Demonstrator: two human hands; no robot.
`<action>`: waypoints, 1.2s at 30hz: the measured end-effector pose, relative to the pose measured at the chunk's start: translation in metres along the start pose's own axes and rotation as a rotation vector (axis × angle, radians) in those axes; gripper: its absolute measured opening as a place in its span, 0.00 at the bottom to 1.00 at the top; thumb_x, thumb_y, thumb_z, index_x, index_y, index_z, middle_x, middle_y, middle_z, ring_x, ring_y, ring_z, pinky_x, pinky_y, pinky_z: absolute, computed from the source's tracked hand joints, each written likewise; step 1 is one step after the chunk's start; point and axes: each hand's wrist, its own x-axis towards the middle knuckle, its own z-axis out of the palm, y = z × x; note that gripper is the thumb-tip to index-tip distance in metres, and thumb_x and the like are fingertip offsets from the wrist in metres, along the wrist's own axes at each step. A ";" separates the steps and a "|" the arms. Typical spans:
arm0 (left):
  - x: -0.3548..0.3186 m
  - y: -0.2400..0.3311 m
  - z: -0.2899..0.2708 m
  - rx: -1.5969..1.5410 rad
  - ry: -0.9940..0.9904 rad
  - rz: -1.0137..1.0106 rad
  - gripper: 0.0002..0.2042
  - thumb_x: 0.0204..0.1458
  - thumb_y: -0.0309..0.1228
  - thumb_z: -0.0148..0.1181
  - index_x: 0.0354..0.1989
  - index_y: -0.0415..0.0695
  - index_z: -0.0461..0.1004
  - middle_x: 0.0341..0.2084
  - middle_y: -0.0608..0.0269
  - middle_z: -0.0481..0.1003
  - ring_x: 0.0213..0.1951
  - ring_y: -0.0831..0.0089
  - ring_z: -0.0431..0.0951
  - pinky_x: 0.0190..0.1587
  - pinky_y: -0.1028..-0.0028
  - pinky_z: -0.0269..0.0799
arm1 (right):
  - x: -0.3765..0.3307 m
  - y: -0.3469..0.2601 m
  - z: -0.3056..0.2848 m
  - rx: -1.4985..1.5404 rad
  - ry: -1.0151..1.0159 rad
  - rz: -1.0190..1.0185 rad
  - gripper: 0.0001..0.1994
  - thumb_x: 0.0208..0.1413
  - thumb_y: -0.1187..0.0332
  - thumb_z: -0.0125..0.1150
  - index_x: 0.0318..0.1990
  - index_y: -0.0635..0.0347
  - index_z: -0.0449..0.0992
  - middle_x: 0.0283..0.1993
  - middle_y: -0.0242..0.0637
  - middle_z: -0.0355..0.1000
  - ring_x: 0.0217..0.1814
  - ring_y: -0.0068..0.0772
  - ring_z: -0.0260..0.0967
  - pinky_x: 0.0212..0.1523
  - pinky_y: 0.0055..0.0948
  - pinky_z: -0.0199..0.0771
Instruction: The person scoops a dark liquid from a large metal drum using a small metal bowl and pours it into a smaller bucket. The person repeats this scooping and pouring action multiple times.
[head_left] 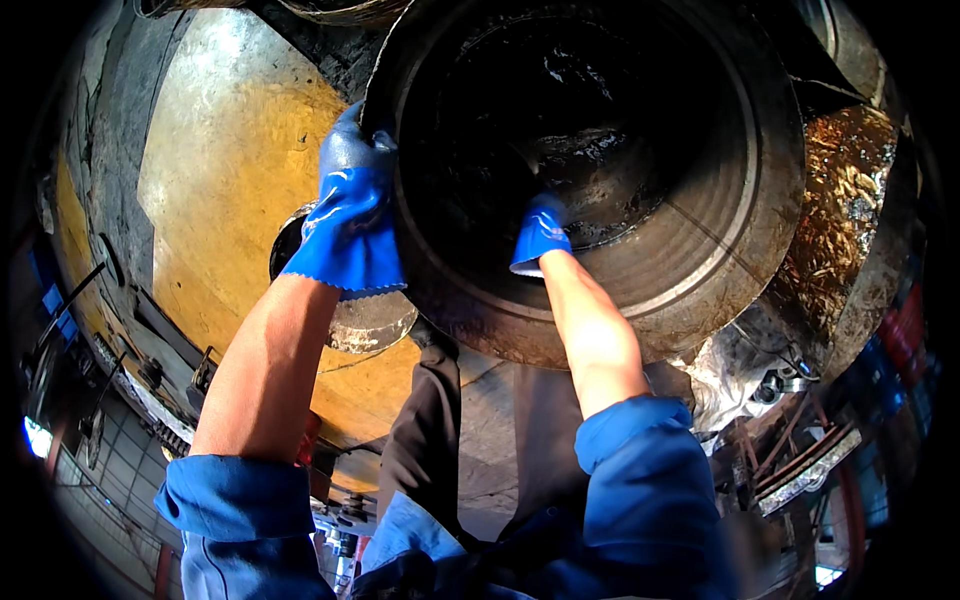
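A large round metal drum (740,215) stands before me with its wide mouth toward me. Black, wet, shiny residue (590,150) coats its dark inside. My left hand (352,195), in a blue rubber glove, is closed round the left side of the drum's rim. My right hand (542,228), in a matching glove, reaches down inside the drum. Its fingers are lost in shadow and blur, so whether they hold anything cannot be seen. A smaller round can (372,325) stands beside the drum, partly covered by my left glove.
Yellow-stained floor (235,180) spreads to the left. On the right, a container (848,200) holds brown, oily, glistening matter. Crumpled silvery sheeting (725,375) lies near the drum's lower right, beside a rusty metal frame (800,455). My legs (432,420) stand close to the drum.
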 end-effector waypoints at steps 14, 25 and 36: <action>0.000 0.004 -0.001 -0.022 -0.065 0.000 0.18 0.52 0.30 0.56 0.53 0.44 0.73 0.39 0.45 0.78 0.43 0.52 0.79 0.45 0.63 0.73 | -0.033 -0.004 -0.035 0.392 -0.291 0.091 0.18 0.62 0.61 0.44 0.49 0.64 0.74 0.44 0.46 0.75 0.40 0.34 0.67 0.43 0.38 0.68; -0.003 0.019 -0.016 0.020 -0.149 -0.132 0.21 0.48 0.29 0.58 0.54 0.48 0.72 0.41 0.43 0.77 0.45 0.49 0.77 0.49 0.59 0.72 | -0.126 -0.080 -0.213 0.796 -0.399 0.020 0.17 0.62 0.60 0.53 0.47 0.69 0.72 0.38 0.44 0.77 0.28 0.33 0.76 0.32 0.31 0.80; -0.007 0.007 -0.017 -0.030 -0.102 -0.047 0.22 0.46 0.28 0.57 0.53 0.49 0.71 0.41 0.43 0.76 0.43 0.47 0.77 0.46 0.56 0.73 | -0.160 -0.218 -0.417 0.616 -0.223 -0.020 0.14 0.60 0.63 0.58 0.43 0.66 0.75 0.33 0.42 0.77 0.25 0.34 0.74 0.30 0.34 0.79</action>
